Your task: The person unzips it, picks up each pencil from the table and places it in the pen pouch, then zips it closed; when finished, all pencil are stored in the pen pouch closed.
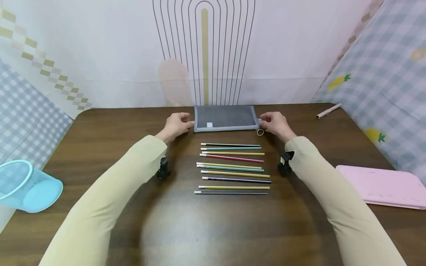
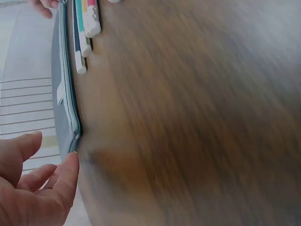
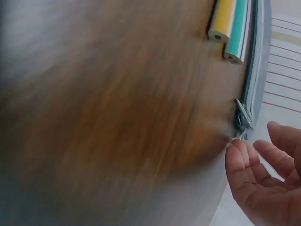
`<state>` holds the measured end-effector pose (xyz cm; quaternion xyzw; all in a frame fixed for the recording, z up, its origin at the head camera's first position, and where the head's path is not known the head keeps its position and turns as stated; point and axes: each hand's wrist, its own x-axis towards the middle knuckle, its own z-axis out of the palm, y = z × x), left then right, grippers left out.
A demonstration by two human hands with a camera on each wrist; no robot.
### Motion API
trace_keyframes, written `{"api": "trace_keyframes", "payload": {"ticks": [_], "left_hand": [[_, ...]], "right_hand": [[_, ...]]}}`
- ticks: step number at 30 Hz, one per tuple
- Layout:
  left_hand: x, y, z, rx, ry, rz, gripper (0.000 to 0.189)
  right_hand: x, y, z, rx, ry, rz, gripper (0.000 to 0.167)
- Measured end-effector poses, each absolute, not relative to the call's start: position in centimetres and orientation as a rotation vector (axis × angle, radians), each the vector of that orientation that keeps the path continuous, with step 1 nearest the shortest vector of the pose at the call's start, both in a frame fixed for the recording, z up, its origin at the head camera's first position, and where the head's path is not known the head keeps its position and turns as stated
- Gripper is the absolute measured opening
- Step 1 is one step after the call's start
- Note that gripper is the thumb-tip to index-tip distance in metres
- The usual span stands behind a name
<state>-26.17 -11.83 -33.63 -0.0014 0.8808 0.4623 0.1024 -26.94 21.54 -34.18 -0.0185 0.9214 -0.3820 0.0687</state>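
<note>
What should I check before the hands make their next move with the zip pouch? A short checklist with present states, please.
1. Left hand at the zip pouch's left end: ok.
2. Left thumb closed on the pouch: not ok, it stands apart.
3. Right hand at the right end, near the ring: ok.
4. Right hand's hold firm: cannot tell.
5. Pencils clear of the pouch: ok, they lie in front of it.
6. Pouch empty inside: cannot tell.
</note>
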Motion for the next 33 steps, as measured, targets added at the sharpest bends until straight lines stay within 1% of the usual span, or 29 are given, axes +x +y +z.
{"api": "trace_keyframes", "payload": {"ticks": [5,13,21,29,31,33], "left_hand": [[-26.5,-11.0,-34.2,-0.154,2.393,1.579,0.051],[-26.6,-10.5,-34.6,-0.260,2.375,1.561,0.049],[-26.6,-10.7,-34.9,-0.248,2.440,1.585,0.048],[-26.6,-10.6,-35.0,-0.188,2.552,1.535,0.046],[-26.6,-10.7,-35.0,-0.158,2.630,1.464,0.045],[-26.6,-10.8,-35.0,-0.132,2.700,1.397,0.044]], "right_hand": [[-27.7,20.7,-34.4,0.029,2.699,-1.188,0.038],[-27.7,20.2,-34.4,0.094,2.611,-1.243,0.036],[-27.8,20.6,-34.5,0.178,2.472,-1.401,0.039],[-27.6,21.0,-34.3,0.227,2.243,-1.583,0.048],[-27.5,20.9,-34.2,0.247,2.159,-1.655,0.046],[-27.5,20.9,-34.1,0.261,2.083,-1.720,0.040]]}}
